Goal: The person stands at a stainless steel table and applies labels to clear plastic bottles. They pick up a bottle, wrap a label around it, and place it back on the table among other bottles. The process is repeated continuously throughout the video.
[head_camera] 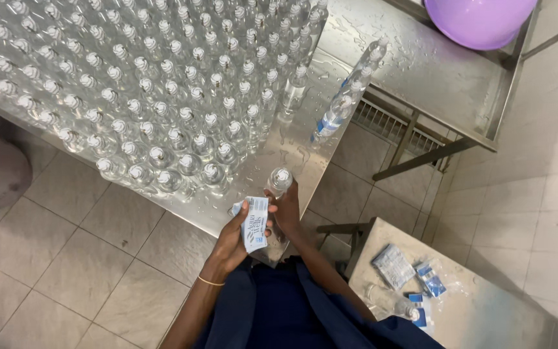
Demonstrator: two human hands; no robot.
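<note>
My left hand [232, 239] holds a small white and blue label sleeve [256, 223] between thumb and fingers. My right hand [287, 210] grips a clear plastic bottle [278, 183] with a white cap, upright at the near corner of the steel table [295, 158]. The label sits just left of the bottle, touching or almost touching it. A thin gold bangle [210, 281] circles my left wrist.
Several capped clear bottles [163, 97] crowd the wet steel table. A few labelled bottles [340, 106] stand in a row at its right edge. A purple basin [479, 19] sits on a second steel table. A low surface [485, 310] at my right carries label packets [395, 265].
</note>
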